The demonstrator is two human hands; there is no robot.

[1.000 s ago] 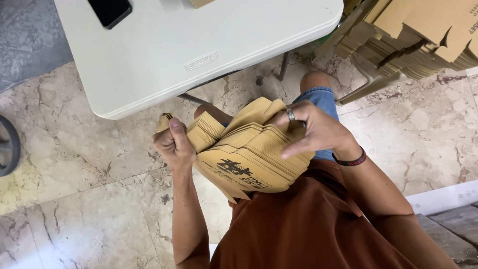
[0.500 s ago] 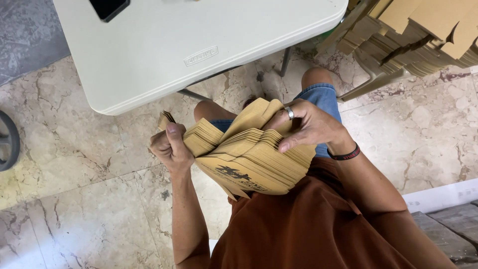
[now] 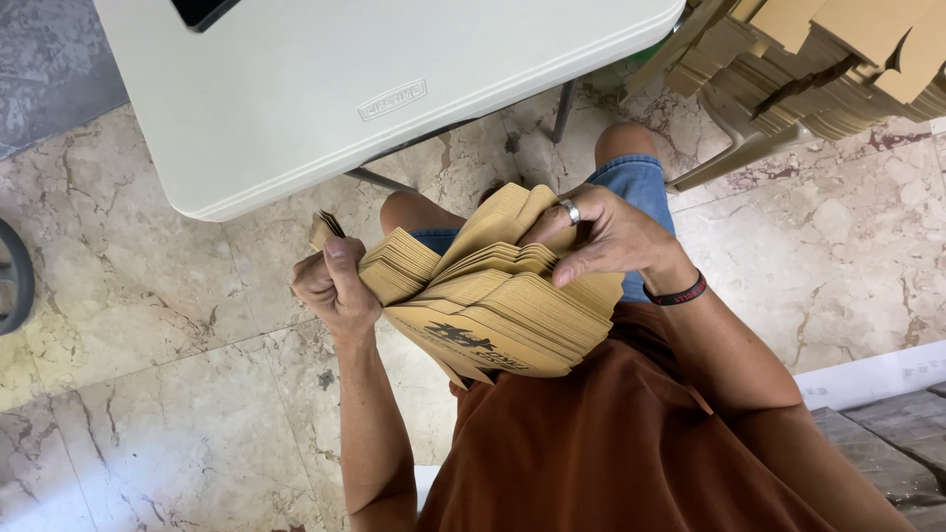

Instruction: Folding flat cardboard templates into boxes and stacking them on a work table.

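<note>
A seated person fans through a thick stack of flat tan cardboard sheets with a black print [image 3: 493, 315], held above the lap. The left hand [image 3: 335, 286] is clenched round the stack's left end; the right hand [image 3: 606, 236], wearing a silver ring, pinches and lifts the upper sheets apart. Beyond the grip stands a white plastic folding surface [image 3: 325, 108]; to its right, more tan cardboard piles [image 3: 828, 69]. Sorting appears mid-way; separating one sheet calls for a finer pinch.
</note>
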